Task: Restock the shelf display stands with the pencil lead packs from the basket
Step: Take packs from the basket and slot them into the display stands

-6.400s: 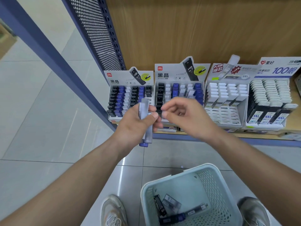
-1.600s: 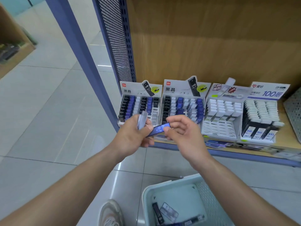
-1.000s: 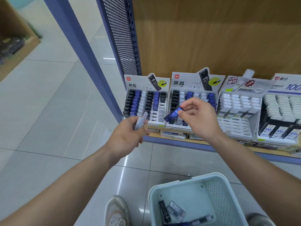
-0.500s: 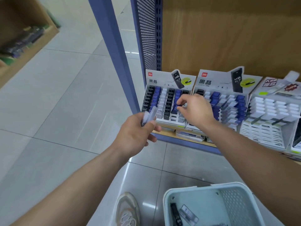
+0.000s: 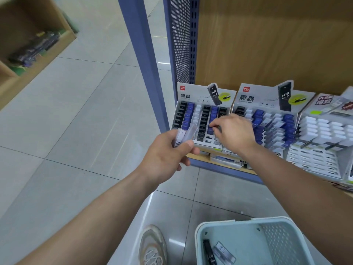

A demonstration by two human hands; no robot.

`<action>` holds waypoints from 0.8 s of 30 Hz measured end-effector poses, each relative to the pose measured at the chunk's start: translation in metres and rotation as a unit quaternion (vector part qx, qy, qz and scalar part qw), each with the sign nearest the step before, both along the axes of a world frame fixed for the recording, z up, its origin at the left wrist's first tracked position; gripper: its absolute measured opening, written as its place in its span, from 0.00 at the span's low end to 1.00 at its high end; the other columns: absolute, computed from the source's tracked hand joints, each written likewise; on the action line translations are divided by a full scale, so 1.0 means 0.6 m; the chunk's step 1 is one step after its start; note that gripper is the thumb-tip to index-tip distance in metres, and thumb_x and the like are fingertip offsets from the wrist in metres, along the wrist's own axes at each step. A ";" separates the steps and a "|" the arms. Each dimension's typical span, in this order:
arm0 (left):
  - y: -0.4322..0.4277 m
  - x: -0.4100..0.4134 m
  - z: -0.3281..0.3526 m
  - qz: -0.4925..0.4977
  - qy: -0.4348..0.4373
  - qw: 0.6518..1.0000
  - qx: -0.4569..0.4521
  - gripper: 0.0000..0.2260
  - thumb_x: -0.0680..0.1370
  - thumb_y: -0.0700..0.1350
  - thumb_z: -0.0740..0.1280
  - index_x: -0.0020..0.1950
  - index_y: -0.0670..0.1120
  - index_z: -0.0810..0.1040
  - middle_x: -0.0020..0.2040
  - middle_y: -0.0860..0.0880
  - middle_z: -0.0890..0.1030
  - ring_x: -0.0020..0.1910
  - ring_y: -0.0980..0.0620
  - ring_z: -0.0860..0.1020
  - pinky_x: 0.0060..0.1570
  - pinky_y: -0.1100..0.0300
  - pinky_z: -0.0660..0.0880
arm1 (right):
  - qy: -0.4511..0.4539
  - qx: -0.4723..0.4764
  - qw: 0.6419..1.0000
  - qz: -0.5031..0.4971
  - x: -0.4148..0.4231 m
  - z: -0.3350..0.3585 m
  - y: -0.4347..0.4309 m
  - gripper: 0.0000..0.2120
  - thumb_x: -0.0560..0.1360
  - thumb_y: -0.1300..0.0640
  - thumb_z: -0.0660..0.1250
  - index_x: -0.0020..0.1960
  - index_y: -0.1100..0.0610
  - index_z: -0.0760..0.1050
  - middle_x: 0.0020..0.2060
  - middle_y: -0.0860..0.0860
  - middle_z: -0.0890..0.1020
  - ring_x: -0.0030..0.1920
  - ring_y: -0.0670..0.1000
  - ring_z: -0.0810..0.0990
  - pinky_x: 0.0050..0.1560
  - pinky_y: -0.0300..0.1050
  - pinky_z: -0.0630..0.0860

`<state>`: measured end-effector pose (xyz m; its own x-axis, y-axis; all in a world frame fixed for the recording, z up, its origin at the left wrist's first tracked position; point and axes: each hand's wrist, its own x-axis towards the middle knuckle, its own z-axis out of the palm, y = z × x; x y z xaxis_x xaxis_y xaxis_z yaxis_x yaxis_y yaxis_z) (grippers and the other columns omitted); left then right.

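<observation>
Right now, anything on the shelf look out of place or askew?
Yes. Loose packs lie flat on the shelf in front of the left stand, not slotted. The next stand has lower packs sitting tilted and uneven.

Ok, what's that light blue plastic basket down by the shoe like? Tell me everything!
The light blue plastic basket has rounded corners, a thick rim, smooth walls and a right wall full of small holes. It stands upright, seemingly on the grey tiled floor, right of a pale worn shoe without touching it; the picture's bottom edge cuts it off. Inside lie a black pencil lead pack and a clear pack, side by side.
</observation>
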<state>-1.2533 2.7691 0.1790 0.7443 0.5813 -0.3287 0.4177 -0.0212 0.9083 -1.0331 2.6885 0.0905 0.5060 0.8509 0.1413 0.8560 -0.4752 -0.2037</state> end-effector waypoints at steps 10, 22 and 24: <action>-0.014 0.015 0.012 -0.018 -0.009 0.999 -0.041 0.07 0.83 0.46 0.67 0.59 0.47 0.76 0.45 0.51 0.88 0.30 0.55 0.78 0.25 0.68 0.70 | 0.462 0.179 0.867 0.046 -0.064 0.127 -0.058 0.10 0.82 0.56 0.64 0.59 0.47 0.81 0.46 0.43 0.85 0.42 0.48 0.83 0.41 0.35 0.76; -0.023 0.026 0.047 0.052 -0.074 0.995 -0.034 0.09 0.76 0.40 0.75 0.54 0.44 0.79 0.28 0.51 0.80 0.22 0.57 0.71 0.22 0.67 0.67 | 0.516 0.244 0.821 -0.006 -0.066 0.162 -0.152 0.07 0.79 0.64 0.68 0.54 0.55 0.80 0.39 0.56 0.86 0.36 0.49 0.83 0.39 0.39 0.79; -0.026 0.029 0.050 0.059 -0.087 0.994 -0.029 0.09 0.77 0.39 0.74 0.55 0.44 0.79 0.28 0.53 0.79 0.23 0.57 0.71 0.22 0.66 0.67 | 0.508 0.232 0.829 0.007 -0.072 0.160 -0.161 0.10 0.80 0.64 0.66 0.56 0.51 0.80 0.39 0.56 0.86 0.37 0.48 0.83 0.41 0.39 0.78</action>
